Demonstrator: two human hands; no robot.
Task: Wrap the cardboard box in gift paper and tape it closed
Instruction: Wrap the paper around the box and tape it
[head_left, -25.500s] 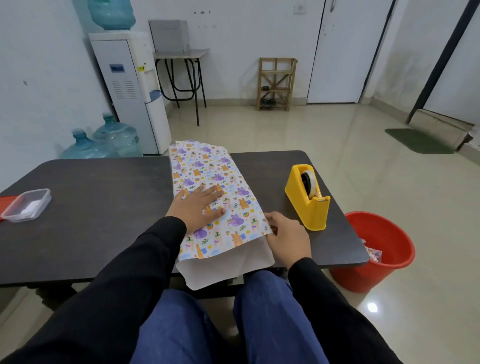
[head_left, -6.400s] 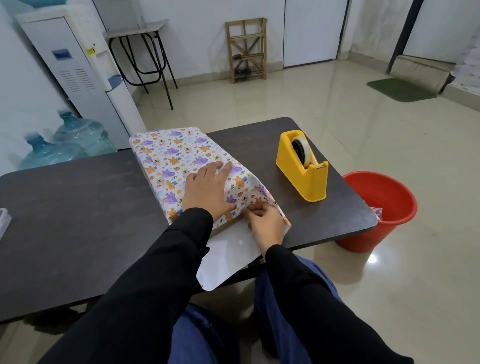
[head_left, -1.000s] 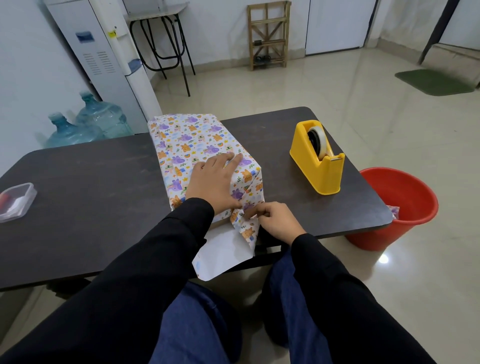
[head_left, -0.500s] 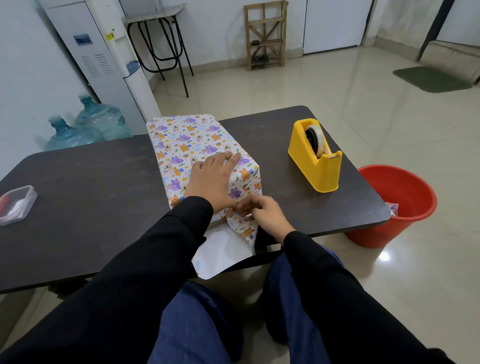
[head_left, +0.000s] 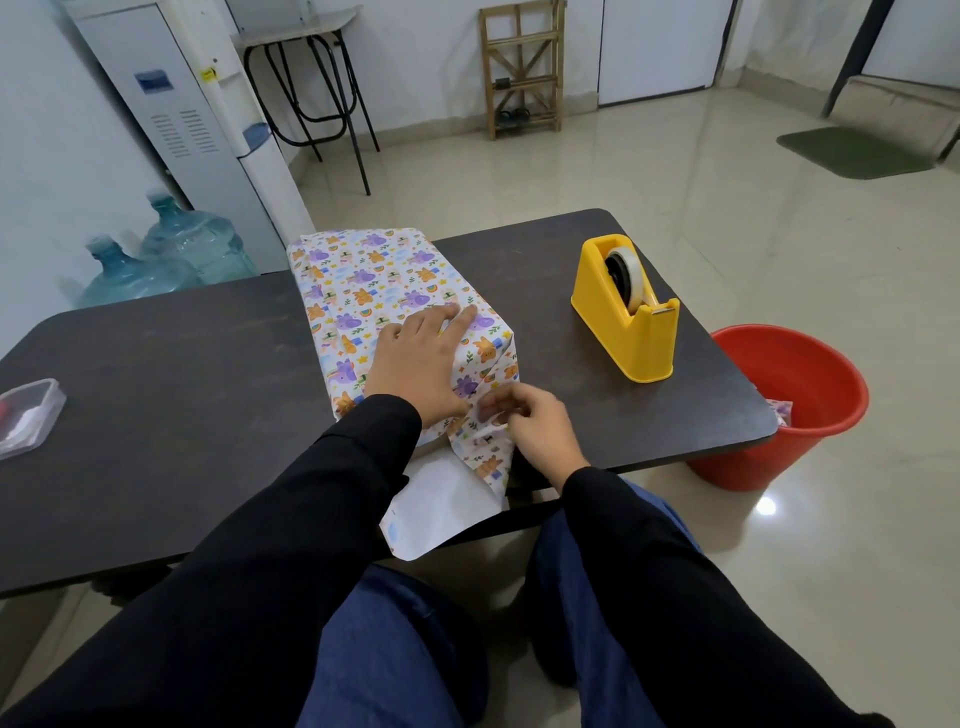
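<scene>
Pin the gift paper (head_left: 363, 280) with your flat left hand (head_left: 421, 364), grip wide; your right hand (head_left: 530, 423) pinches the end flap (head_left: 485, 460); crease it tight.

No text, brand or number can be read here. The water dispenser (head_left: 182, 130) carries a blue panel (head_left: 154, 83) and a small yellow sticker (head_left: 209, 74), but whatever is printed on them is too small to make out. The gift paper (head_left: 384, 280) shows only drawn animals, rainbows and leaves, with no letters.
</scene>
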